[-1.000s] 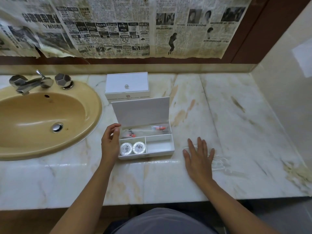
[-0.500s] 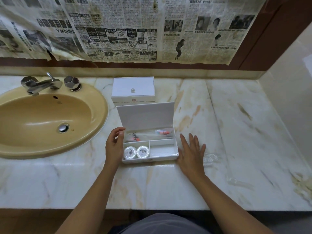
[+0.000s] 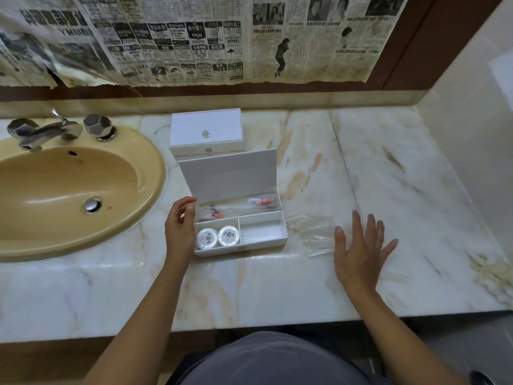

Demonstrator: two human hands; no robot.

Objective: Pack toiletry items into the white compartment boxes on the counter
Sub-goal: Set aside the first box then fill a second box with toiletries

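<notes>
Since half a second ago the right hand [image 3: 361, 247] has swung out from beside the open box [image 3: 241, 232] to the clear packet [image 3: 313, 232]. Left hand [image 3: 180, 232] cups the box's left wall, fingers loosely curled; two soaps [image 3: 218, 237] sit front-left, the right compartment looks empty — right fingers spread flat, holding nothing. Next, I judge: pinch that packet off the worktop [image 3: 277, 287].

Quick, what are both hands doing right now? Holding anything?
Left hand: fingers loosely curled at the left side of the open white box, gripping nothing that shows.
Right hand: open, fingers spread flat over the clear plastic wrapper.
</notes>
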